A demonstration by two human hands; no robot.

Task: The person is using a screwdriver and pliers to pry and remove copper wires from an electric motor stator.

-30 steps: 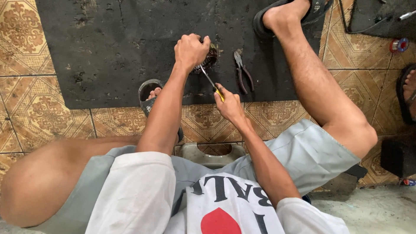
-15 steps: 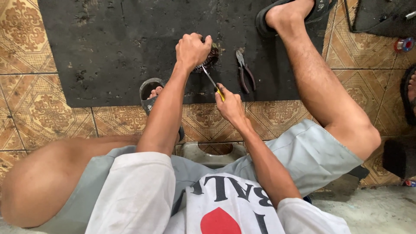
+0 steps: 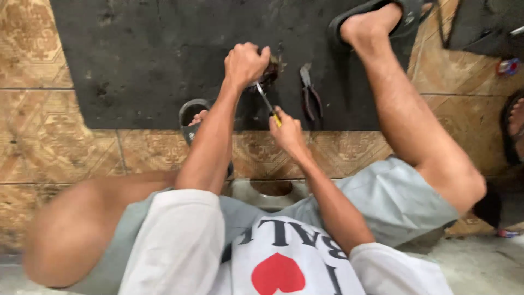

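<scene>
From the head camera, the left hand was fisted tightly around a small dark rusty part resting on the black rubber mat. The right hand gripped a yellow-handled screwdriver, its tip against that part. Dark metal pliers lay just beside, on the mat.

Patterned tile floor under black mat, pliers atop.
</scene>
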